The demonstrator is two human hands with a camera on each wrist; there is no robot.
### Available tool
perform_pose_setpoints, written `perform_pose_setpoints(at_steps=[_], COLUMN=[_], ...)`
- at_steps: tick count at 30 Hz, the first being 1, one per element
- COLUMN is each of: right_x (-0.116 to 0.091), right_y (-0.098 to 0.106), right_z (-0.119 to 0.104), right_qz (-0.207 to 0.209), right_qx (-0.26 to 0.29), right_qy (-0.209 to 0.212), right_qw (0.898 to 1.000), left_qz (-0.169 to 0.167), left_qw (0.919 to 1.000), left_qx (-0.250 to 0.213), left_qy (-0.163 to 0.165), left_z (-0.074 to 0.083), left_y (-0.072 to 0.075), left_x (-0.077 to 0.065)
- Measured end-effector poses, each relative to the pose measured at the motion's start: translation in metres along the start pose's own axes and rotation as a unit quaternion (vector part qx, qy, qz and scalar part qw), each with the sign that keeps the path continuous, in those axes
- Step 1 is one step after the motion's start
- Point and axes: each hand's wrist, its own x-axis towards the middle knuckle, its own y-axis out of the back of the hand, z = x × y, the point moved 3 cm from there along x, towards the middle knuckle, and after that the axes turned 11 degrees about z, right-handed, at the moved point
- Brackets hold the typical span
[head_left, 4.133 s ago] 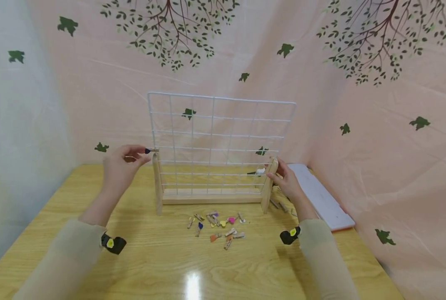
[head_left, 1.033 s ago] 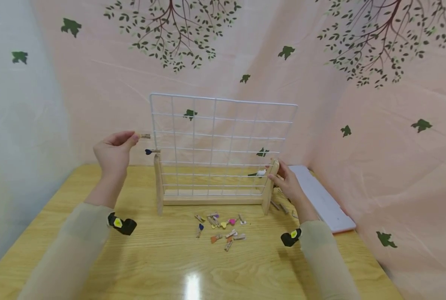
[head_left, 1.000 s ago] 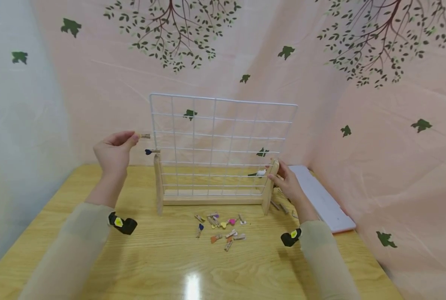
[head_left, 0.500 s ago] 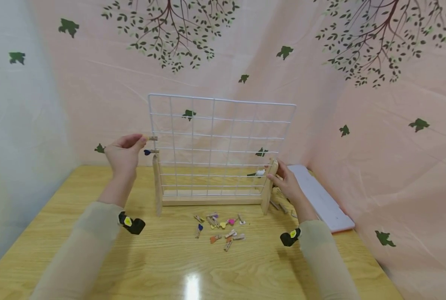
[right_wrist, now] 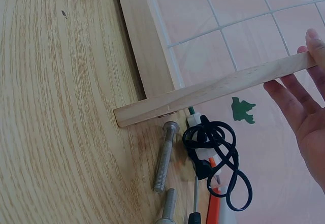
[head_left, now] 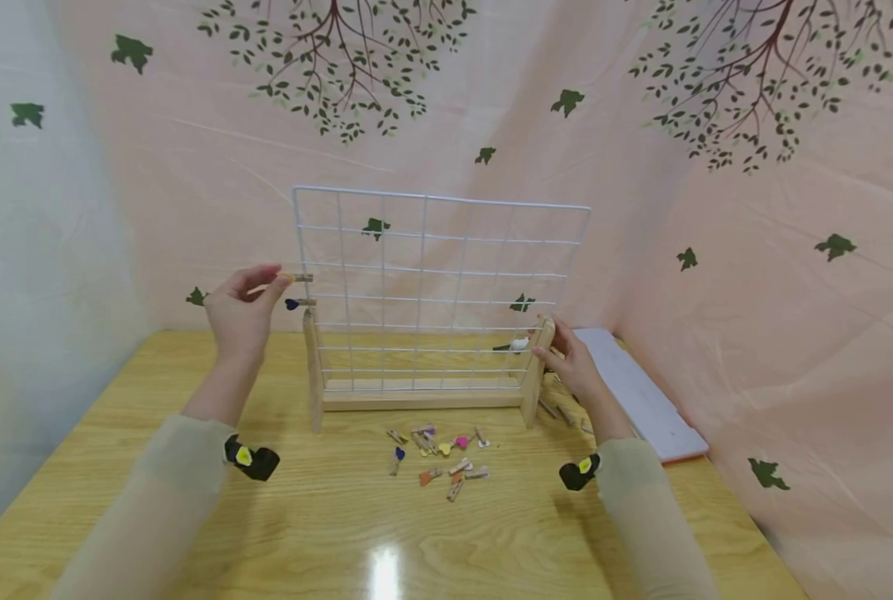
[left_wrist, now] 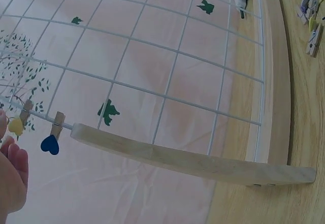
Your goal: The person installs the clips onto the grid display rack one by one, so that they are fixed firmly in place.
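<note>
A white wire grid [head_left: 424, 271] stands upright in a wooden stand [head_left: 424, 399] on the table. Two wooden clothespins sit on the grid's left edge wire: one with a blue heart [left_wrist: 50, 145] just above the stand's left post, and one with a yellow heart [left_wrist: 16, 126] higher up. My left hand [head_left: 240, 321] is right beside the yellow-heart clothespin, its thumb and fingers slightly apart, and the heart shows uncovered in the left wrist view. My right hand [head_left: 572, 362] grips the top of the stand's right post [right_wrist: 228, 84] between thumb and fingers.
Several heart clothespins [head_left: 445, 450] lie loose on the table [head_left: 304, 533] in front of the stand. Beyond the right post are metal bolts [right_wrist: 165, 158], a coiled black cable [right_wrist: 231, 168] and a long white panel [head_left: 634, 387]. A printed cloth [head_left: 446, 117] hangs behind.
About a second ago my left hand held the yellow-heart clothespin left of the grid; it moved right onto the edge wire, and the fingers have since parted from it. The right hand keeps its grip.
</note>
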Motion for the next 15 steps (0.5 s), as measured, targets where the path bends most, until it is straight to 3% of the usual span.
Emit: perform_pose_setpoints(at_steps=[4,7,11,15], right_x=[0.001,0.001,0.001,0.002], right_y=[0.000,-0.001,-0.001,0.000], right_z=[0.000,0.001,0.002,0.002], right_qz=[-0.001,-0.001,-0.001,0.003], right_qx=[0.001,0.000,0.002,0.002], right_qy=[0.003,0.001,-0.001,0.001], right_qw=[1.000,1.000,1.000,1.000], left_qz=[-0.004,-0.027,-0.094,-0.179], left_qw=[0.9975,0.9948,0.9865,0.9671], left_qx=[0.062,0.083,0.104,0.136], left_qy=[-0.035,-0.053,-0.085,-0.120], left_z=[0.008,0.012,0.004,-0.016], left_y=[0.007,0.010,0.009,0.004], left_x=[-0.009,-0.021,-0.041,-0.069])
